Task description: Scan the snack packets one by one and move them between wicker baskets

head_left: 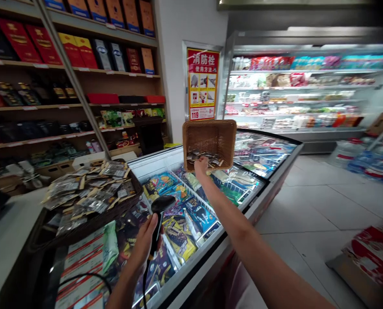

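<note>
My left hand (pixel 148 236) is wrapped around the handle of a black corded barcode scanner (pixel 162 205), held above the chest freezer. Its cable hangs down below the hand. My right arm stretches forward to a tan wicker basket (pixel 208 133) at the freezer's far part, its inside facing me. At its near rim, my right hand (pixel 202 165) has its fingers bent together among small flat packets (pixel 217 161); what they grip is too small to make out. A dark woven tray (pixel 114 210) at the left is heaped with similar clear packets (pixel 95 189).
Bagged frozen goods (pixel 178 240) fill the freezer, whose edge (pixel 207 257) runs diagonally beneath my arms. Price labels (pixel 82 266) lie below the woven tray. Boxed goods line the left shelves (pixel 82 68). A lit refrigerated display (pixel 301 86) stands behind; water jugs (pixel 378 159) are at right.
</note>
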The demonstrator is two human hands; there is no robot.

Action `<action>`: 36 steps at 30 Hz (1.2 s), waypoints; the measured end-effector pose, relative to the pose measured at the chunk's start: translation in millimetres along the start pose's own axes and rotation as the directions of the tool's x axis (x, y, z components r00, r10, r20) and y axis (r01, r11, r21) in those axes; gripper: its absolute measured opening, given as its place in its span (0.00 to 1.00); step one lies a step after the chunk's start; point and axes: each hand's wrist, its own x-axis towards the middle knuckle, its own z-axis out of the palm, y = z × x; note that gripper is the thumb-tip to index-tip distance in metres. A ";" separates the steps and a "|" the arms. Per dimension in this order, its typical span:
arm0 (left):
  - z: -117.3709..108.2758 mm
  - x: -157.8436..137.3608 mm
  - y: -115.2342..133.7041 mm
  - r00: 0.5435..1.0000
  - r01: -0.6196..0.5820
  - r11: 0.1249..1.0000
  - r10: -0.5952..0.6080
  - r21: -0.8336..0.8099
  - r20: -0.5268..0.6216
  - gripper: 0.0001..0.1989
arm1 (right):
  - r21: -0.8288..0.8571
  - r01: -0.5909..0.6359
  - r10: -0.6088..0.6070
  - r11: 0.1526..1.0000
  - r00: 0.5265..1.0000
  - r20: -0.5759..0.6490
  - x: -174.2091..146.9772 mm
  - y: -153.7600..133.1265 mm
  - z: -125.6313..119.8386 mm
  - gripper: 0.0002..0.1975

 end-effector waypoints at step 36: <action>-3.1 4.2 -0.5 0.999 0.022 1.000 -0.022 -0.003 0.042 0.38 | 0.472 -0.441 0.243 0.763 0.873 0.423 -63.4 -11.2 -17.5 0.14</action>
